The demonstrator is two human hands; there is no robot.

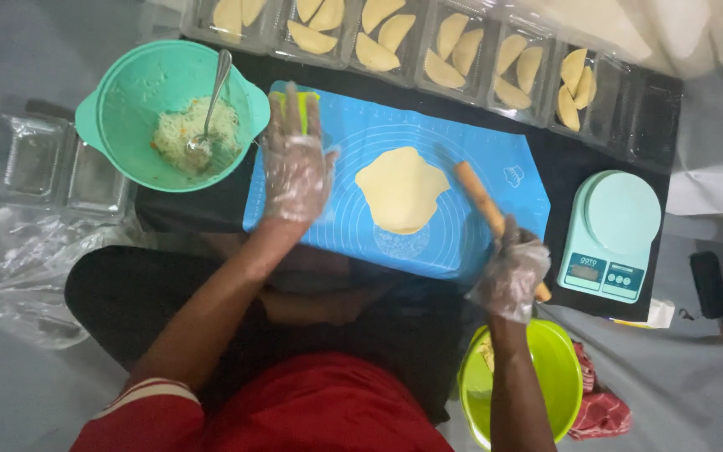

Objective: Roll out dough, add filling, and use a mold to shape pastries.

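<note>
From the head camera, you look straight down on a blue silicone mat (470, 155) laid over a black low table (579, 180), and a flattened round of pale dough (401, 189) sits near the mat's centre. Your right hand (512, 269), in a clear plastic glove, is closed around the near end of a wooden rolling pin (480, 198). The pin's long axis runs from about five o'clock at your grip up toward eleven o'clock, and its far end reaches close to the dough's right edge; whether it touches the dough you cannot tell from here. The dough lies at ten o'clock from that hand.

Your left hand (294, 163), also gloved, rests flat and spread on the mat's left part, fingers pointing to twelve o'clock, holding nothing, its fingertips over a small yellow-green object (305, 105) at the mat's far corner. The dough lies at three o'clock from this hand, just beside the thumb, so the left hand is the nearer of the two.

A mint-green bowl (119, 117) of rice-like filling with a metal spoon (211, 100) stands at nine o'clock from the mat. Clear trays (495, 92) of folded half-moon pastries line the twelve o'clock edge. A mint kitchen scale (612, 234) stands at three o'clock, and a lime-green bowl (558, 368) sits under your right forearm.
</note>
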